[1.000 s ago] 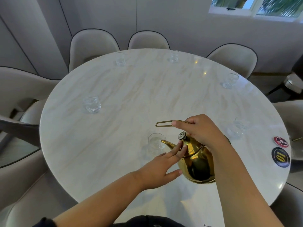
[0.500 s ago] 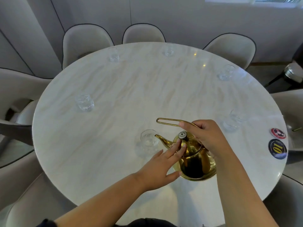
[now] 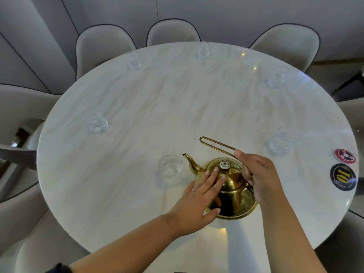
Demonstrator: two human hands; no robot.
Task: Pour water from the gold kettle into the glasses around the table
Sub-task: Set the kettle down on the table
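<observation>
The gold kettle (image 3: 234,192) stands upright on the round marble table (image 3: 157,107), spout pointing left. My right hand (image 3: 258,178) is closed around its thin wire handle (image 3: 214,144). My left hand (image 3: 199,200) lies flat, fingers spread, on the kettle's lid beside the knob. The nearest glass (image 3: 170,170) stands just left of the spout. Several more glasses ring the table: left (image 3: 97,123), far left (image 3: 134,61), far middle (image 3: 202,51), far right (image 3: 276,76), right (image 3: 280,143).
Pale upholstered chairs (image 3: 171,33) surround the table on all sides. Two round coasters, a red one (image 3: 345,155) and a black one marked 10 (image 3: 343,177), lie at the table's right edge.
The kettle has gone from tilted toward the nearest glass to standing upright on the table. My left hand stayed on the lid. The view has dipped downward.
</observation>
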